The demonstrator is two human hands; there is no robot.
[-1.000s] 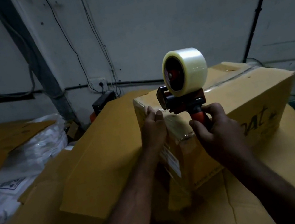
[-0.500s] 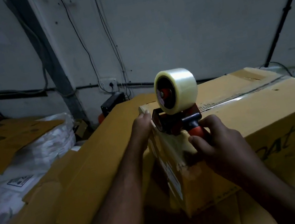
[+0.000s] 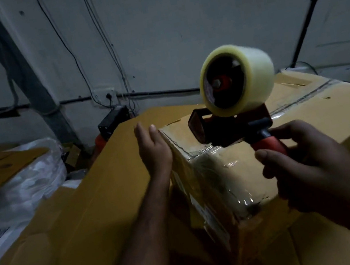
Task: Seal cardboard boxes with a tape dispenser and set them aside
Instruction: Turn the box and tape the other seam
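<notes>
Cardboard box (image 3: 320, 116) just beneath tape dispenser (image 3: 234, 103) | right hand (image 3: 303, 163) grips it, fingers curled | left hand (image 3: 154, 152) flat against box side

Right hand (image 3: 311, 169) grips the tape dispenser (image 3: 235, 107) by its red handle, above the cardboard box (image 3: 227, 193). Left hand (image 3: 154, 152) lies flat against the box's left side.

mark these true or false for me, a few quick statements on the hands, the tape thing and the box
1. The right hand holds the tape dispenser by its red handle. True.
2. The left hand holds a knife. False: it lies flat against the cardboard box, holding nothing.
3. The tape roll is brown. False: it is pale and translucent.
4. Shiny clear tape covers the box's near end. True.
</notes>
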